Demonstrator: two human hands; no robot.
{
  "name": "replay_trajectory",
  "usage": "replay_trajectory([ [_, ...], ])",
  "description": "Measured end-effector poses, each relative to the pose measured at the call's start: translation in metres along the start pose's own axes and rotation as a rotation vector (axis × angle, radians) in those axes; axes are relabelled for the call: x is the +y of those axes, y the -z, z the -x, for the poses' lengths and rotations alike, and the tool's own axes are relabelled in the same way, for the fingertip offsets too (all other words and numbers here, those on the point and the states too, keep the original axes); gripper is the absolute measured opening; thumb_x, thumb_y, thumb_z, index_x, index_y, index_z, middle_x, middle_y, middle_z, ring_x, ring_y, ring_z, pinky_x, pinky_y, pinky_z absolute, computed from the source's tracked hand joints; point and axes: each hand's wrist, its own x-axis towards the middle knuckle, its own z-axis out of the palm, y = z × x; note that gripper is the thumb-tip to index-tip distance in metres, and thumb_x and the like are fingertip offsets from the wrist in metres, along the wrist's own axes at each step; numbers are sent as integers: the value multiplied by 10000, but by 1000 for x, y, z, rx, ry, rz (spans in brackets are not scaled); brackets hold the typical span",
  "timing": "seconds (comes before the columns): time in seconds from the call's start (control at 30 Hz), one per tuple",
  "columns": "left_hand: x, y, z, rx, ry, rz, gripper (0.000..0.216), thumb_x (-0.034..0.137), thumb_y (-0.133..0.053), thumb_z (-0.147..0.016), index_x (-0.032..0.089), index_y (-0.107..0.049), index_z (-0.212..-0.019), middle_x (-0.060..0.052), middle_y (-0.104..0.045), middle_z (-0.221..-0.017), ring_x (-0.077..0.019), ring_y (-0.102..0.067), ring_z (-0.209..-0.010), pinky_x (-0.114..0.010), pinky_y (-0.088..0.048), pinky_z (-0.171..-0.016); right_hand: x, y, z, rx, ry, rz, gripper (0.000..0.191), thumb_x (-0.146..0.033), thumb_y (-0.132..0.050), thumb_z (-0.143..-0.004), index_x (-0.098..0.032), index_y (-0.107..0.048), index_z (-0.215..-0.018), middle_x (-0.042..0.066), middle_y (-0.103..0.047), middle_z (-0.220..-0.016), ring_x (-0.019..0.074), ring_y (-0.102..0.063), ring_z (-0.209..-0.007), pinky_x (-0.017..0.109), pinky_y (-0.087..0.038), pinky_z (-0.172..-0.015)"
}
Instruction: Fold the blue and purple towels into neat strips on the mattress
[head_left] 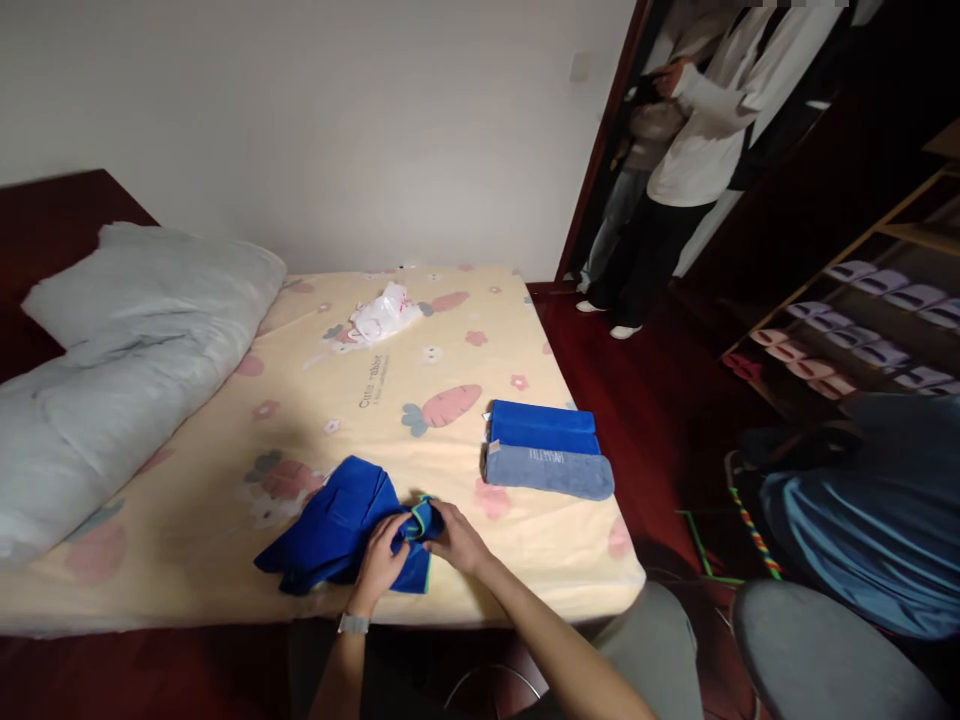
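A crumpled deep-blue towel (330,525) with a green-edged corner lies near the front edge of the bed. My left hand (381,562) is closed on the towel's bunched corner, and a watch band shows on that wrist. My right hand (456,540) pinches the same green-edged corner from the right side. Both hands meet at the fold. To the right lie two folded towels side by side: a blue one (544,425) and a grey-blue one (551,470).
The bed's yellow sheet (315,410) has carrot prints. A grey quilt (112,350) is heaped at left, a white plastic bag (384,314) lies farther back. Two people stand in the doorway (667,170). A shelf of slippers (870,330) and a blue bag (870,510) are at right.
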Motion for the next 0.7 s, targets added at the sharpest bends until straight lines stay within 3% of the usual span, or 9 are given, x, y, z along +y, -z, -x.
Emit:
replay_trajectory([
  [0.1, -40, 20, 5, 90, 201, -230, 478, 210, -498, -866, 255, -615, -1327, -92, -564, -1426, -272, -506, -1328, -466, -364, -1154, 14, -15, -24, 92, -161, -31, 813, -282, -782, -708, -243, -433, -1441, 108, -634, -1286, 304, -596, -1167, 461, -458, -1008],
  [0.2, -63, 44, -3, 38, 337, -393, 556, 279, -556, -857, 294, -548, -1413, -113, -449, -1533, -331, -445, -1375, -547, -325, -1144, 24, -22, -38, 110, -263, -85, 456, -375, -702, -788, -219, -607, -1206, 47, -720, -993, 263, -662, -947, 401, -512, -873],
  [0.3, -61, 59, -18, -116, 175, -444, 659, 255, -631, -792, 399, -516, -1424, -62, -342, -1614, -366, -306, -1463, -631, -205, -1166, 29, -24, -40, 91, -247, -94, 310, -497, -660, -809, -211, -656, -928, 26, -705, -817, 248, -653, -806, 368, -516, -763],
  [0.43, -40, 50, -30, -378, -84, -381, 673, 215, -661, -734, 460, -564, -1354, -1, -352, -1612, -345, -283, -1477, -662, -51, -1186, 21, -31, -37, 114, -213, -112, 419, -606, -588, -841, -210, -647, -962, 29, -683, -803, 226, -626, -753, 339, -490, -712],
  [0.5, -37, 42, -31, -433, -70, -352, 552, 223, -653, -738, 392, -647, -1264, -40, -453, -1541, -328, -356, -1435, -613, -122, -1196, 6, -37, -37, 89, -160, -147, 455, -638, -594, -837, -214, -669, -982, 17, -663, -784, 207, -604, -723, 323, -475, -701],
  [0.57, -44, 40, -31, -409, -1, -324, 452, 220, -625, -761, 307, -682, -1201, -89, -556, -1416, -301, -458, -1350, -505, -272, -1168, -18, -42, -38, 42, -92, -220, 471, -655, -610, -833, -219, -695, -991, 2, -631, -751, 184, -570, -690, 302, -449, -669],
  [0.63, -63, 52, -33, -306, 101, -288, 429, 199, -577, -786, 250, -658, -1204, -102, -604, -1307, -261, -548, -1237, -400, -400, -1079, -48, -41, -39, 4, -30, -298, 466, -655, -623, -836, -219, -707, -980, -16, -583, -706, 158, -520, -653, 279, -410, -628],
  [0.7, -92, 83, -39, -110, 222, -275, 384, 213, -550, -799, 209, -632, -1174, -96, -624, -1226, -242, -594, -1147, -361, -464, -1004, -82, -32, -38, 7, 6, -348, 452, -651, -635, -838, -216, -694, -943, -36, -519, -658, 133, -455, -620, 259, -365, -593],
])
